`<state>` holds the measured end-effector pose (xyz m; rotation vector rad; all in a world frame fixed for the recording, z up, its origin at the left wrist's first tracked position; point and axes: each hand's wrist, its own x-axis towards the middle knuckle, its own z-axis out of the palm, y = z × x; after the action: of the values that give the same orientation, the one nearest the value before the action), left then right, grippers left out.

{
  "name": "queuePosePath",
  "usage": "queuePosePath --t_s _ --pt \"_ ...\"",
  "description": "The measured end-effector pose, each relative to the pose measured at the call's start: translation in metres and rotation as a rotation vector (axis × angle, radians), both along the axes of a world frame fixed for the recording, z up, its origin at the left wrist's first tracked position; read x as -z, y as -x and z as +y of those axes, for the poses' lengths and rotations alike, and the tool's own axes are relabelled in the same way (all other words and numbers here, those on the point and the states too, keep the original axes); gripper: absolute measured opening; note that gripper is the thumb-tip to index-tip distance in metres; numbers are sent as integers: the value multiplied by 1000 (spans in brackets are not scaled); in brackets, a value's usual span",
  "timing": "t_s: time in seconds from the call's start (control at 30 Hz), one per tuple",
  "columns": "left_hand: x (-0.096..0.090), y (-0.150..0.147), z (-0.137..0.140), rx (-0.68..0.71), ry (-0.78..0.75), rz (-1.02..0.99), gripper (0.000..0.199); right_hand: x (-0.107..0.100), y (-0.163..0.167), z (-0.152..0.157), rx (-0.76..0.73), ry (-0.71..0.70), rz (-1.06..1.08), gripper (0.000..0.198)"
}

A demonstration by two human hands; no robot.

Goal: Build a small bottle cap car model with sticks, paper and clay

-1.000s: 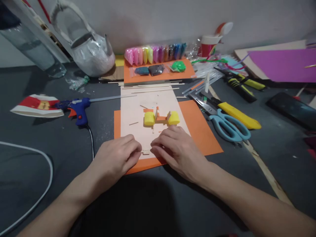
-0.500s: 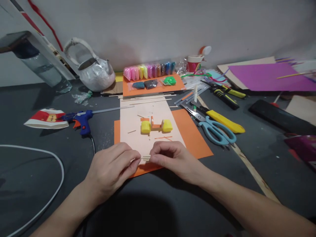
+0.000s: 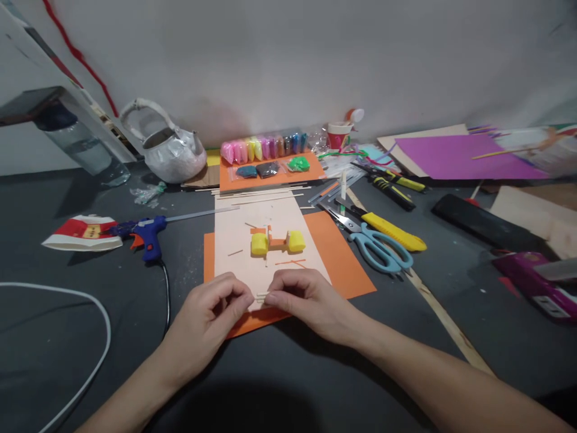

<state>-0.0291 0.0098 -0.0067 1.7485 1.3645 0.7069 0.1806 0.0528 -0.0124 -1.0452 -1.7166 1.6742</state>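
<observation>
Several short, thin wooden sticks (image 3: 261, 297) lie side by side between my hands, above the near end of a pale board (image 3: 288, 210). My right hand (image 3: 311, 304) pinches their right end between thumb and fingers. At their left end, my left hand (image 3: 210, 322) has thumb and forefinger pressed together; its fingertips partly hide what they grip. Just beyond my hands, a small model with yellow wheel-like blocks (image 3: 259, 244) and an orange crosspiece (image 3: 277, 242) stands on the board. Loose stick bits and orange strips (image 3: 291, 261) lie around it.
To the left is a blue glue gun (image 3: 148, 234) with its cord. Blue-handled scissors (image 3: 383, 249) and a yellow utility knife (image 3: 396, 233) lie right of the orange sheet (image 3: 347, 276). Behind are a silver kettle (image 3: 174, 159), bagged clay (image 3: 265, 147) and pliers (image 3: 392, 191).
The whole view has shifted slightly as my head moved. My left fingers have drawn into a tighter thumb-and-forefinger pinch, while my right hand keeps its hold on the sticks.
</observation>
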Motion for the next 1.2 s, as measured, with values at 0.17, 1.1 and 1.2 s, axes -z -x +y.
queuePosePath --t_s 0.17,1.1,1.2 --pt "2 -2 -1 -106 132 -136 30 0 -8 5 54 -44 17 39" --pt "7 -2 1 -129 -129 5 18 2 -11 0 123 -152 -8 43" --pt "6 -2 -1 -79 -266 92 16 5 -10 1 145 -170 -1 22"
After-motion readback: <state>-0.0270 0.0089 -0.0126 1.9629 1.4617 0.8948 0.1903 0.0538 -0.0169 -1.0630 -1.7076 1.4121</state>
